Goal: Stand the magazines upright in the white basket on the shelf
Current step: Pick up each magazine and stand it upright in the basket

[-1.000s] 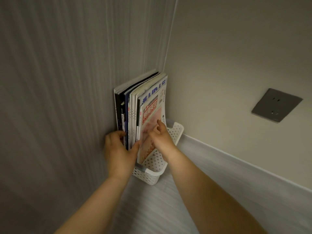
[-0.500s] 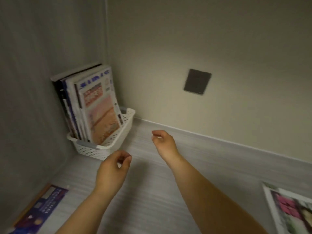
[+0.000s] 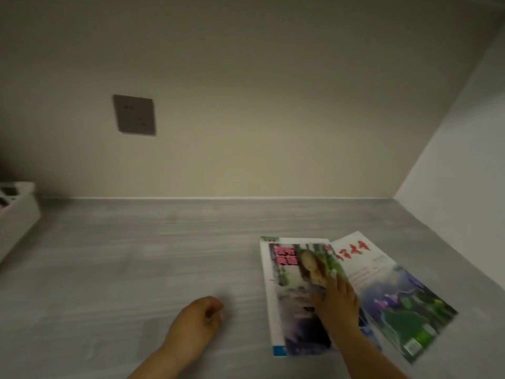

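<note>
Nearest the camera, the left hand (image 3: 196,315) hangs just over the board with its fingers loosely curled round nothing, idle beside the work. To its right, the right hand (image 3: 337,302) lies flat with fingers stretched forward on the glossy portrait-cover magazine (image 3: 295,283), pressing on it rather than pinching it, probably to pin or slide the top copy before lifting it. That copy lies flat on a white-bordered magazine (image 3: 269,296) whose edge shows at its left. Both overlap a fanned-out magazine with red lettering and a green and purple flower picture (image 3: 396,291) angled off to the right. All three lie flat on the pale grey wood-grain shelf board (image 3: 136,255), so they are not yet stood up. The white plastic basket (image 3: 19,214) they belong in sits well apart at the far left edge, cropped, so its contents cannot be made out. Behind runs the plain beige back wall (image 3: 273,105), bearing a dark grey square socket plate (image 3: 134,115). A white side panel (image 3: 464,160) closes the alcove on the right.
</note>
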